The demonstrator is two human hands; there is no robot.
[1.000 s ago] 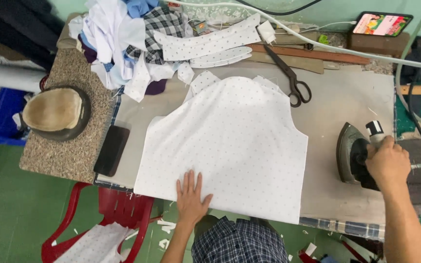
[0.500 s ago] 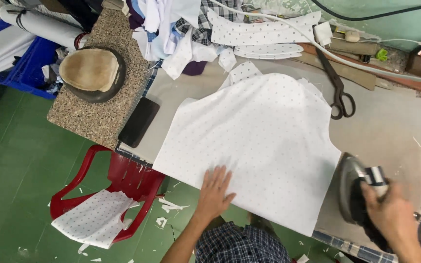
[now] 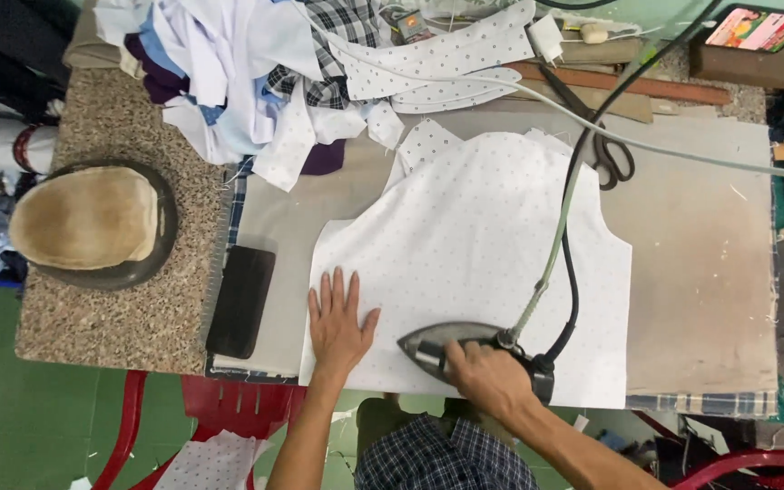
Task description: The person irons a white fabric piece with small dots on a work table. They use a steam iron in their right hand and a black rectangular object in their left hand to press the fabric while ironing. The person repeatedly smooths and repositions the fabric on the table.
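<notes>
Pointed metal iron (image 3: 451, 343) on dotted cloth (image 3: 483, 245)

R hand (image 3: 487, 377) moved iron (image 3: 451, 347) from bench edge onto fabric (image 3: 483, 245) | L hand (image 3: 338, 318) prob. shifted left

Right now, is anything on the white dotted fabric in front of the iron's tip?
Yes: the left hand lies flat on the dotted fabric, just beyond the tip of the iron gripped by the right hand.

Bright, even light; soft shadows; sharp.
</notes>
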